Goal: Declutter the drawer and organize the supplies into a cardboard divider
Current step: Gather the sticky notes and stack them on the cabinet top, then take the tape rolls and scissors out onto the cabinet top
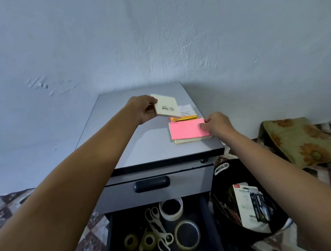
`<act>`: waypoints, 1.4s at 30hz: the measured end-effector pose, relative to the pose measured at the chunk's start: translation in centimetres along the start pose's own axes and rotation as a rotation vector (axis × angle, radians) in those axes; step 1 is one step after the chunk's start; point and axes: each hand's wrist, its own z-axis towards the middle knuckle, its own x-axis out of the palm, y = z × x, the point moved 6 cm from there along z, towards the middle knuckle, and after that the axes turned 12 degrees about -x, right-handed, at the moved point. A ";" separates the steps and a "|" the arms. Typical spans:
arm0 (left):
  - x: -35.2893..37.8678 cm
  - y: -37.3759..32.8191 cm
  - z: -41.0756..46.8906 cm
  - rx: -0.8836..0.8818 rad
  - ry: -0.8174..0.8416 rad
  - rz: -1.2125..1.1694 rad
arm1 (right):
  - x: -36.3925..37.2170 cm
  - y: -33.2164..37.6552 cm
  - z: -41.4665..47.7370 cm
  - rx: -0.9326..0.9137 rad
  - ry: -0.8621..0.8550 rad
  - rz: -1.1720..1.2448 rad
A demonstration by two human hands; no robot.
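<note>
Pale blue wall stands behind a grey cabinet top (142, 144), and at 6 o'clock from it the open drawer (203, 213) holds tape rolls (187, 235) and scissors (158, 226); no cardboard divider is in view. On the left side, the left hand (143, 110) grips a cream pad (167, 106) by its near-left edge, thumb on top, and holds it tilted a little above the surface. From this hand the small pile of pads lies toward 4 o'clock: first a white patterned pad (187, 110), then an orange pad (183, 118) just in front of it, then the pink pad (185, 130), which lies flat on a yellow pad (192, 140). The long axis of the pink pad runs from 9 to 3 o'clock. The right hand (217, 124) pinches its right edge, so this hand is the nearer one to the pile, which lies toward 9 o'clock from it. I judge that the cream pad must travel toward 4 o'clock to join the pile between both hands. Far right, a black bin (217, 197) holds a stapler package (248, 204).
</note>
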 end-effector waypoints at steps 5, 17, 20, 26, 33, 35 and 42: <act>3.9 -0.5 2.9 0.013 -0.019 0.025 | 0.0 -0.7 -0.1 -0.007 0.001 0.016; 3.2 0.7 6.1 0.211 -0.347 0.692 | -0.2 -0.8 -0.2 -0.043 -0.056 0.062; 2.1 0.8 4.5 0.214 -0.313 0.578 | -0.6 -0.4 -0.7 -0.072 -0.081 0.043; -0.1 3.4 -3.6 0.373 -0.116 0.730 | -1.2 4.0 -5.6 -0.229 -0.127 0.134; -5.9 14.1 -9.2 0.372 0.017 0.884 | 5.8 5.0 -13.7 -0.270 0.117 0.222; -7.5 17.6 -9.0 0.352 0.003 1.031 | 9.0 3.5 -15.4 -0.226 0.208 0.210; -12.8 29.6 -4.4 -0.046 0.055 1.230 | 21.3 -4.5 -17.9 -0.041 0.503 0.034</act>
